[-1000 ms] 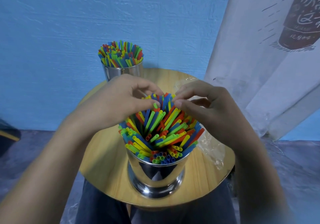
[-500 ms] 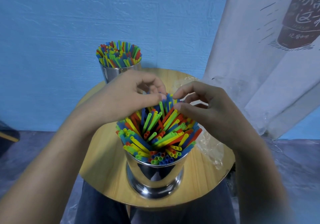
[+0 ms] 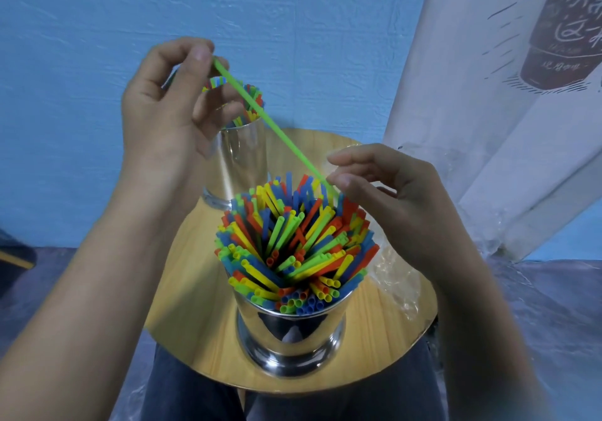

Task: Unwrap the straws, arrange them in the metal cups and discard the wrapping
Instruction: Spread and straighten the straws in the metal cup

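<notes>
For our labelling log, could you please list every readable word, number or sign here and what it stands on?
Large brush-style characters on the bottle drawing on the white banner: cut off, unreadable.
Small line beneath them: too blurred.
Near metal cup, far metal cup: none.

The single straw (image 3: 270, 121) is glowing bright green; the straws (image 3: 293, 241) in the near metal cup (image 3: 293, 332) are mixing red, yellow, green and blue. The curtain (image 3: 488, 127) is showing white, seemingly printed with a dark brown bottle.

Table (image 3: 195, 290) open left of the near cup (image 3: 290, 332); wrapping (image 3: 397, 277) clutters right
</notes>
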Motion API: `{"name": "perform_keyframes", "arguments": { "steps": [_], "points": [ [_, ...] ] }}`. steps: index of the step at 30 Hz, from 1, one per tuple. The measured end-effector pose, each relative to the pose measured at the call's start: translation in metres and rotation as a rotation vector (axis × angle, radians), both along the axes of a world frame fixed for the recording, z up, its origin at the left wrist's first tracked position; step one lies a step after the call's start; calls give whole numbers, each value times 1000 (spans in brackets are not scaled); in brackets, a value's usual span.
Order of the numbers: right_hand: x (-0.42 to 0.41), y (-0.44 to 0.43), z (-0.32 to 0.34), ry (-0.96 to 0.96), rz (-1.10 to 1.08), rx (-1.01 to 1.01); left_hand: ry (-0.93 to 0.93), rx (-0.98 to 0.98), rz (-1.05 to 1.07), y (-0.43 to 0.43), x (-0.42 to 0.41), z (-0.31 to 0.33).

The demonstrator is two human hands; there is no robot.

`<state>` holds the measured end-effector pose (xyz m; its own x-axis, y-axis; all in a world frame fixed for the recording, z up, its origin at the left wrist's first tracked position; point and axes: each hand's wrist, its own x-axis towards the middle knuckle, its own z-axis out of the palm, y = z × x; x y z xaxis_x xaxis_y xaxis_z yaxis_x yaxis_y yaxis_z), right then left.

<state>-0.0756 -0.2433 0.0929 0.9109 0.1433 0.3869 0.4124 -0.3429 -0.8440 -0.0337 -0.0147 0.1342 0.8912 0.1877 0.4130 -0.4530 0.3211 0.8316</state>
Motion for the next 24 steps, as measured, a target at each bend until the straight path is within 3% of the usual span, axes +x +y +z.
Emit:
{"name": "perform_keyframes", "arguments": {
  "steps": [4,7,10,15,18,24],
  "points": [
    [-2,2,3,-66,13,92,78,-64,-2,-1,-1,-6],
    [-3,2,5,-103,14,235,143,4,-9,-1,-2,-8],
    [-4,0,8,-113,-3,427,193,190,-23,1,0,-14],
    [-4,-5,14,-157,-100,670,249,681,-180,8,-1,-17],
    [-6,-8,16,-187,-147,662,243,895,-302,6,-9,-15],
    [-8,-9,15,-197,-184,513,253,1014,-372,5,-16,-13]
  ]
}}
